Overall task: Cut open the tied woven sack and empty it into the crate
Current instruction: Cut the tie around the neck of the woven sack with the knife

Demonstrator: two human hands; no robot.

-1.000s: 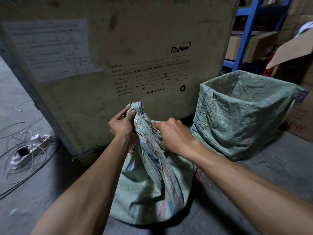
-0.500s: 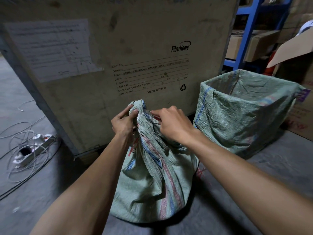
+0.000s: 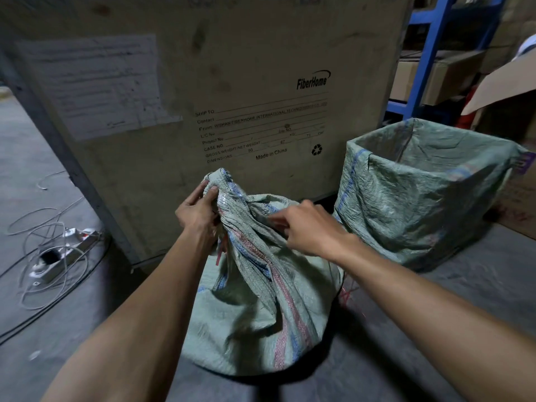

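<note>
A green woven sack (image 3: pixel 261 309) with red and blue stripes stands on the floor in front of me. My left hand (image 3: pixel 197 211) grips its bunched neck near the top. My right hand (image 3: pixel 304 230) pinches a fold of the sack's mouth to the right of the neck, and the fabric between my hands is spread apart. To the right stands a crate lined with another green woven sack (image 3: pixel 420 204), its top open. I see no cutting tool in either hand.
A large wooden shipping case (image 3: pixel 232 82) rises right behind the sack. A power strip and tangled white cables (image 3: pixel 58 250) lie on the floor at left. Blue shelving (image 3: pixel 426 53) and cardboard boxes (image 3: pixel 504 91) stand at back right.
My right hand has moved right and down from the neck, pulling the sack's fabric wider. My left hand keeps its grip on the neck.
</note>
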